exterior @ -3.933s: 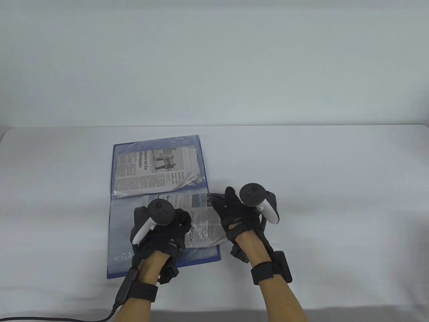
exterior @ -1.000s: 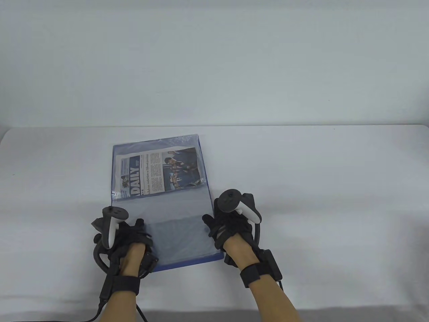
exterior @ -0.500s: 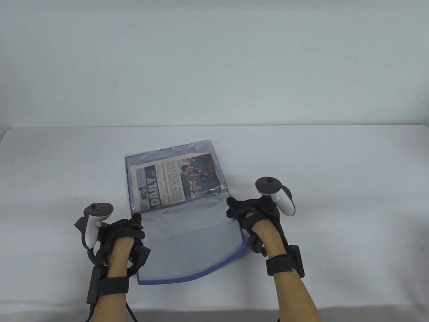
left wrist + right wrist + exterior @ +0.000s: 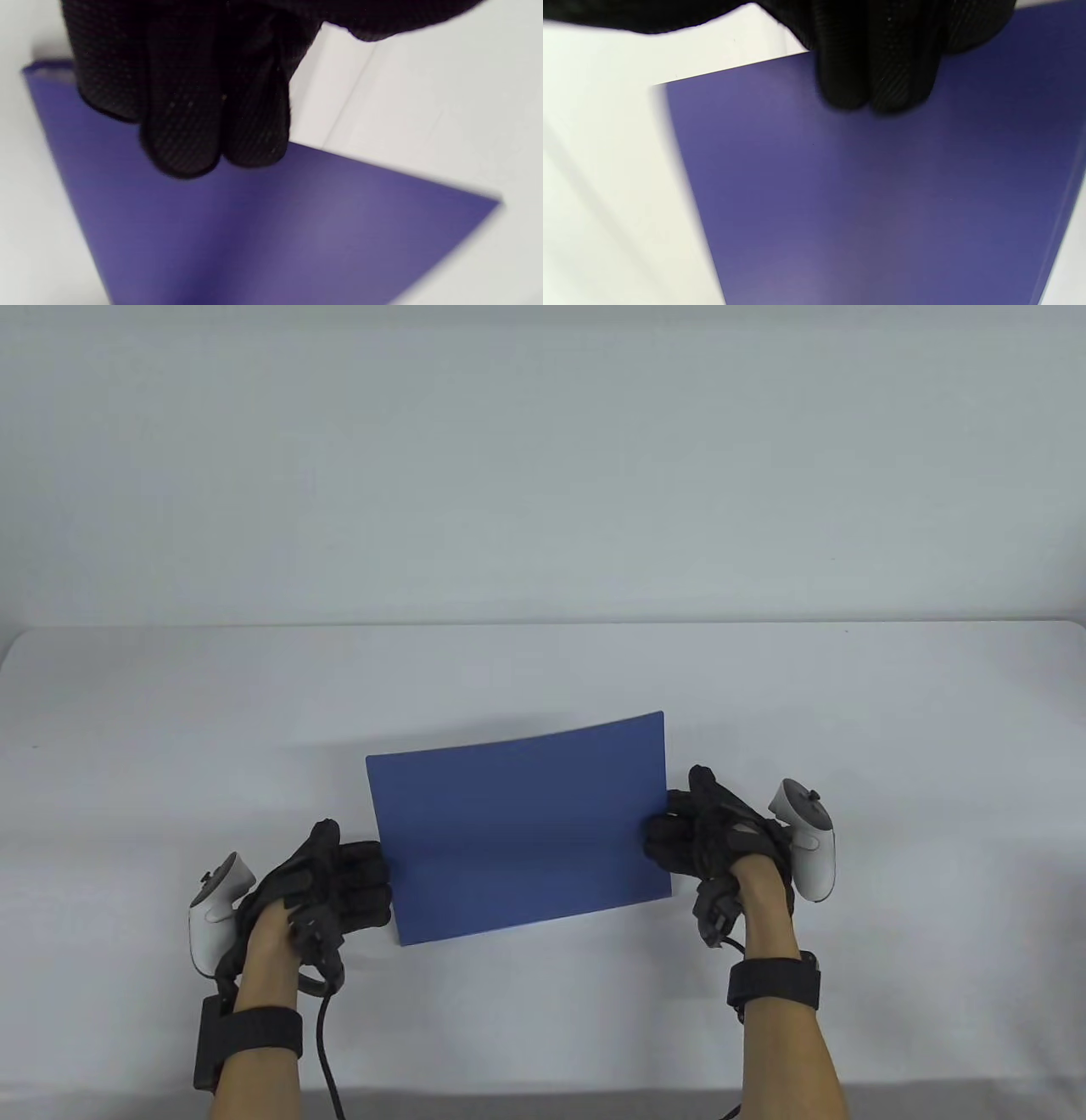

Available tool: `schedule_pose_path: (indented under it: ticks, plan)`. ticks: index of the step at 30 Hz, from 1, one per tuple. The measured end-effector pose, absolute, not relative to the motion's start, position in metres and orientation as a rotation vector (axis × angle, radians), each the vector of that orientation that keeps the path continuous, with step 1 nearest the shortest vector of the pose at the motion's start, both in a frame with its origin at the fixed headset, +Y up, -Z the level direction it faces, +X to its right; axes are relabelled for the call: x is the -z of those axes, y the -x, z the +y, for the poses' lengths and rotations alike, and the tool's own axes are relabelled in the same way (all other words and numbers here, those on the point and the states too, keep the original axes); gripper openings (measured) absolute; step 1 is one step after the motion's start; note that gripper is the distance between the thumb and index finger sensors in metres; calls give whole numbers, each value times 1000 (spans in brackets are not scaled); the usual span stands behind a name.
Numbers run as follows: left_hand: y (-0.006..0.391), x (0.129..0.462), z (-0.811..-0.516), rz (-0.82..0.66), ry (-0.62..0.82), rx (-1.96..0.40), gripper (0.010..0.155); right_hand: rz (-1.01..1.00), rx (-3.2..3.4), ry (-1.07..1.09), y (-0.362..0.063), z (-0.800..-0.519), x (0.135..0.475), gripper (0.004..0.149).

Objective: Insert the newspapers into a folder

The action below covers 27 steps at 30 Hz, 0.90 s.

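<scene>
Gripping opposite short edges, the left hand and right hand hold the closed blue folder, likely squaring it; no newspaper shows.

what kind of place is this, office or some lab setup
Probably a recording setup rather than a working office: a plain white table against a bare wall, a left hand and right hand in sensor gloves, and only a blue folder between them.

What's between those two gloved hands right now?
The closed blue folder: in the table view the left hand holds one side edge, the right hand the other.
</scene>
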<state>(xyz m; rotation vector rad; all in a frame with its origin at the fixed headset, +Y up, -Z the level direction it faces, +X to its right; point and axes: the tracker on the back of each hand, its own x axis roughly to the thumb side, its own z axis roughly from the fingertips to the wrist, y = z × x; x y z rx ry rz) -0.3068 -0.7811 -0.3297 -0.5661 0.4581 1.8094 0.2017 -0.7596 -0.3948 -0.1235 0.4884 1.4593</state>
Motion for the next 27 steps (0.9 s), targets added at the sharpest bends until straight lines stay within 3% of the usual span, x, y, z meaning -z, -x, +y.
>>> schedule_pose_path:
  ticks: [2, 4, 5, 6, 8, 12, 13, 16, 19, 21, 25, 27]
  plan:
    - [299, 334, -770, 430, 499, -1574, 74, 531, -1631, 159, -200, -758, 396, 76]
    - [277, 342, -749, 353, 460, -1112, 78, 666, -1905, 239, -192, -763, 397, 76]
    - [265, 344, -744, 316, 485, -947, 81, 729, -1978, 266, -189, -765, 397, 76]
    - [243, 347, -740, 234, 563, -700, 81, 796, -2050, 253, -181, -768, 398, 76]
    - [207, 350, -745, 64, 738, -434, 82, 978, -2049, 207, -166, -777, 398, 77]
    - [167, 343, -779, -75, 942, -433, 95, 922, -2071, 207, -160, -775, 399, 79]
    - [165, 343, -784, -65, 964, -363, 98, 875, -2014, 216, -164, -772, 399, 74]
    - [170, 345, -782, -21, 923, -289, 99, 786, -1770, 107, -169, -768, 398, 57]
    - [179, 347, -778, 21, 888, -333, 97, 819, -1232, -166, -157, -766, 398, 62]
    - [189, 349, -769, 90, 782, -324, 89, 709, -937, -308, -145, -756, 400, 67]
    - [216, 350, -743, 110, 536, -664, 75, 521, -777, -570, -128, -726, 404, 74]
    - [228, 347, -732, 132, 382, -786, 69, 421, -771, -553, -127, -719, 406, 73]
